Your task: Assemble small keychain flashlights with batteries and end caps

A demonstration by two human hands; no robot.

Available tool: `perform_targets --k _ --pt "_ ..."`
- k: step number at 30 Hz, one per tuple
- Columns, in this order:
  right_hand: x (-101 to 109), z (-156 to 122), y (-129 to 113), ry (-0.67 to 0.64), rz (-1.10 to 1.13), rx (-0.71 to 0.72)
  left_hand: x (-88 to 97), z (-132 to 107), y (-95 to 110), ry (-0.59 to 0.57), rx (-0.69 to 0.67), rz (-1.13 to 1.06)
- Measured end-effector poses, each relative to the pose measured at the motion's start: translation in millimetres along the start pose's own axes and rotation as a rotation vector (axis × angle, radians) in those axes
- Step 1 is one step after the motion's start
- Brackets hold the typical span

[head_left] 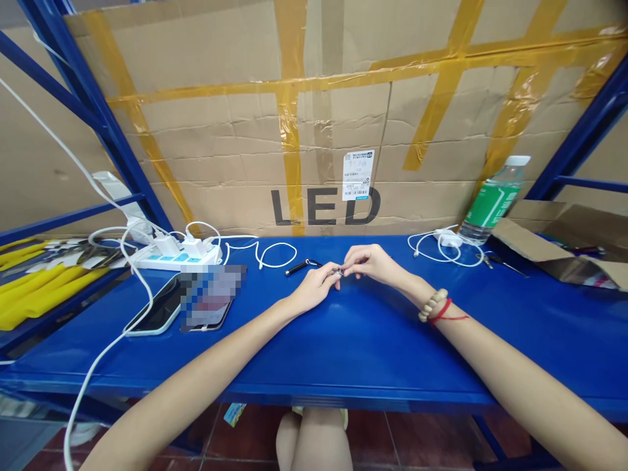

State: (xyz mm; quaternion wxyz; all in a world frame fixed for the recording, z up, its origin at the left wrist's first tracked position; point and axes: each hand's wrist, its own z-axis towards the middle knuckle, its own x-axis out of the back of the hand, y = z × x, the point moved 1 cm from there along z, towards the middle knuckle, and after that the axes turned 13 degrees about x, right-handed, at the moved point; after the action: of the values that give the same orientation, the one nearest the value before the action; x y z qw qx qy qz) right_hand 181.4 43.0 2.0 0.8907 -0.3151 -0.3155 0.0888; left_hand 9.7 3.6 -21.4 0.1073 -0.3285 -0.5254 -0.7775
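Over the middle of the blue shelf, my left hand (316, 289) and my right hand (373, 265) meet at the fingertips. Both are closed in a pinch on a small shiny metal piece (340, 272), mostly covered by the fingers and too small to name. A slim black cylinder with a short loop at its end (296, 267) lies just behind my left hand. Whether the loop joins the metal piece is hidden by the fingers. On my right wrist are a beaded bracelet (432, 305) and a red string.
Two phones (159, 307) and a white power strip (169, 258) with plugs and cables lie at left. A bottle (495, 199), a white cable (449, 239) and an open cardboard box (572, 245) stand at right. Taped cardboard (220, 150) closes the back; a white cable hangs at left.
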Motion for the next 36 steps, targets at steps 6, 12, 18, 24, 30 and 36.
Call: perform_targets --k 6,12,18,24,30,36 --pt "4 -1 3 -0.031 -0.065 -0.011 -0.3 -1 0 -0.024 0.014 0.003" --pt "9 -2 3 -0.068 -0.141 -0.052 -3.2 0 -2 -0.034 0.001 0.04" --pt "9 -2 3 -0.078 -0.133 -0.078 -3.0 -2 -1 -0.001 0.017 0.114" --pt "7 0 -3 -0.059 -0.094 -0.09 -0.6 -6 9 0.062 0.072 0.263" --pt "8 2 -7 -0.025 -0.09 -0.111 -1.8 -7 9 0.092 0.08 0.282" --pt "7 1 -4 -0.037 -0.075 -0.152 -3.6 -5 6 0.106 0.019 0.322"
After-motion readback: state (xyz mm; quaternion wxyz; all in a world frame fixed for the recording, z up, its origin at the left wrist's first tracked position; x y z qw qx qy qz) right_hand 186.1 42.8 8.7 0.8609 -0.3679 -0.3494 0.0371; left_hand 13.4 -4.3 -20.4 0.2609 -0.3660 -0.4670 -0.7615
